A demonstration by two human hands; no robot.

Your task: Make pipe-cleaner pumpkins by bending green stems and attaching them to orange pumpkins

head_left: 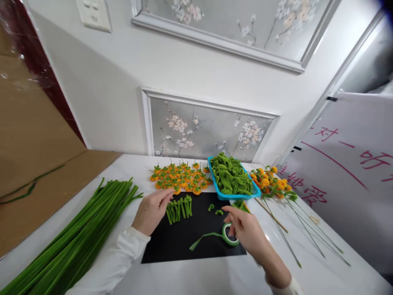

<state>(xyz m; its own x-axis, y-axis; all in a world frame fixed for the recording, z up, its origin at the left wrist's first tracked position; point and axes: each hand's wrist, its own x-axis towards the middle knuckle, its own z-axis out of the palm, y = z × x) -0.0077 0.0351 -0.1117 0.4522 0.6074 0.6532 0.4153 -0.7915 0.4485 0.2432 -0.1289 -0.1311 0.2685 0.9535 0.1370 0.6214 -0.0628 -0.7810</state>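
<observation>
My left hand (pixel 154 209) is over the left edge of a black mat (pixel 172 250), its fingertips pressed together beside a row of short green pipe-cleaner pieces (pixel 183 207). Whatever those fingertips may hold is hidden. My right hand (pixel 247 229) is above the mat's right side, index finger stretched out and the other fingers loosely bent, apparently holding nothing. Just left of that index fingertip lies a small curled green piece (pixel 219 212), with another curl (pixel 211 207) close by. A roll of green floral tape (pixel 226 237) lies partly beneath my right hand, its loose tail running left.
Orange fuzzy flowers with green tops (pixel 184 176) stand behind the mat. A blue basket (pixel 219 195) holds a heap of green fuzzy leaves (pixel 230 174). Long green stems (pixel 76 233) lie at the left, stemmed orange flowers (pixel 267 180) at the right. A wall rises behind the table.
</observation>
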